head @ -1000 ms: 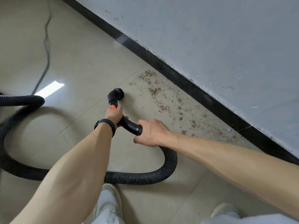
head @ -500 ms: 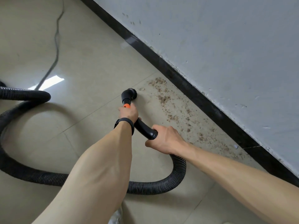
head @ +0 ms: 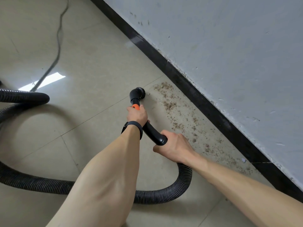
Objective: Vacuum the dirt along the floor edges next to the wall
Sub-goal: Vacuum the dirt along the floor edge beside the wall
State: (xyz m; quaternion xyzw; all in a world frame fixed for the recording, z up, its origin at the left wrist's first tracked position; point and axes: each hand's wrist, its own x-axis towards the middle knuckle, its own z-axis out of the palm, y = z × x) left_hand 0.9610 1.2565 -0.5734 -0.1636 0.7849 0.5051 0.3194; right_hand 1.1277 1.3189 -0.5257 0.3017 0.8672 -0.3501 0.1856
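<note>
A black vacuum wand ends in a round brush nozzle (head: pixel 138 93) that sits on the beige tiles just left of a band of brown dirt (head: pixel 170 104). The dirt runs along the black skirting (head: pixel 193 94) under the grey wall. My left hand (head: pixel 136 114) grips the wand just below its orange collar (head: pixel 135 106). My right hand (head: pixel 173 147) grips the curved black handle (head: pixel 155 134) where the ribbed hose (head: pixel 184 182) joins it.
The ribbed hose loops behind my arms and off to the left, with a second stretch (head: pixel 24 97) lying at the left edge. A thin power cord (head: pixel 58 43) trails away across the tiles. The grey wall (head: pixel 229 46) fills the right side.
The nozzle has moved nearer to the dirt's left end and the skirting. Both hands keep the same hold. The view has shifted forward, so my shoes are out of frame.
</note>
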